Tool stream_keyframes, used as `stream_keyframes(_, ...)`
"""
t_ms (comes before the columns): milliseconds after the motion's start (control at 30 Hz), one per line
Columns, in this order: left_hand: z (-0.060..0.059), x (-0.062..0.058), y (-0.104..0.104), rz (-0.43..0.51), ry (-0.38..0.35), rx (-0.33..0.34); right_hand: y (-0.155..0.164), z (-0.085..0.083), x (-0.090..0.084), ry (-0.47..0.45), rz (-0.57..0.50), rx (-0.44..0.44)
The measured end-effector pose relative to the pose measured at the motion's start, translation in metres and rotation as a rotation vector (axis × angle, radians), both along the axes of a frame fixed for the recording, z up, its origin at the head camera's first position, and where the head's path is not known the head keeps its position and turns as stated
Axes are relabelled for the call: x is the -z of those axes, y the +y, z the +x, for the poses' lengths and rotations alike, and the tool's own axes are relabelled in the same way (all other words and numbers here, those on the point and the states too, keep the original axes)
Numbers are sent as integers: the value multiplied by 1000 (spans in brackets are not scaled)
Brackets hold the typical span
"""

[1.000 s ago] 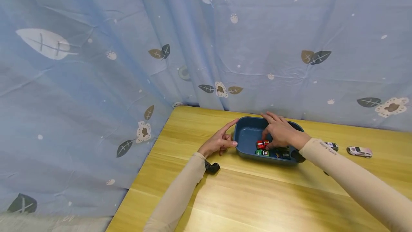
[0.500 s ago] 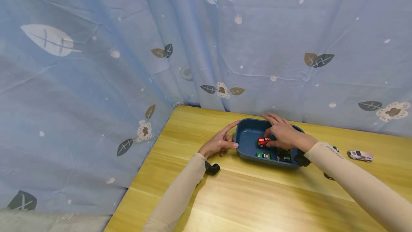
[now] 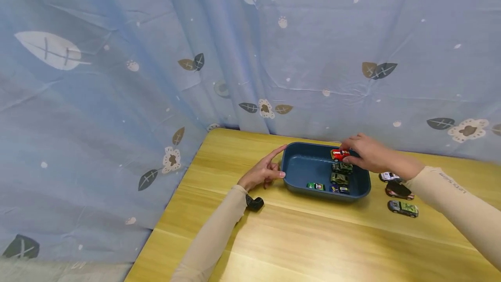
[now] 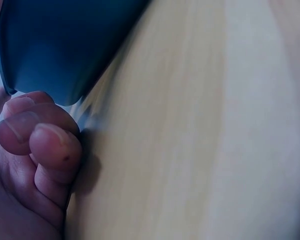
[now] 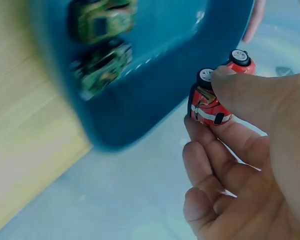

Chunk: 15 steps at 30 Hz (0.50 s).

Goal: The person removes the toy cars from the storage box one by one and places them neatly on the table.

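A dark blue tray [image 3: 297, 173] sits on the wooden table near the curtain. Several small toy cars lie inside it, among them two green ones [image 3: 342, 168] and a green-white one [image 3: 315, 186]. My right hand [image 3: 365, 153] pinches a red toy car [image 3: 339, 154] above the tray's far right rim; in the right wrist view thumb and fingers hold the red car [image 5: 212, 102] over the tray [image 5: 155, 95]. My left hand [image 3: 263, 172] rests on the table against the tray's left end, thumb touching the wall, index finger pointing out. The left wrist view shows curled fingertips [image 4: 37, 142] beside the tray [image 4: 60, 45].
Three toy cars stand on the table right of the tray: a white one [image 3: 389, 176], a dark red one [image 3: 399, 191] and a green-grey one [image 3: 403, 208]. A blue leaf-print curtain [image 3: 156, 64] hangs behind and to the left. The table's left edge [image 3: 172, 203] is close.
My right hand lifted the red car out of the tray's middle and carried it up and right to the far rim. The left hand stayed against the tray.
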<state>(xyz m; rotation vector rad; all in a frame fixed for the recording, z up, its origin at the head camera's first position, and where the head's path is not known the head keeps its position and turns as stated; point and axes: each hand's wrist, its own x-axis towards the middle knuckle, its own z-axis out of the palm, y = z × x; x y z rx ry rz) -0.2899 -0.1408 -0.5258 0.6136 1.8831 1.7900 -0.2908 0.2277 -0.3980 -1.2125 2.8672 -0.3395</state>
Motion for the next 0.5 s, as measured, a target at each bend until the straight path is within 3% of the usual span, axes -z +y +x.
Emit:
stream_keyframes(267, -1, 0, 1, 8, 16, -17, 49, 9, -4, -50, 35, 55)
stream_keyframes(500, 1, -1, 0, 10, 4, -5, 110, 25, 7, -19, 159, 137)
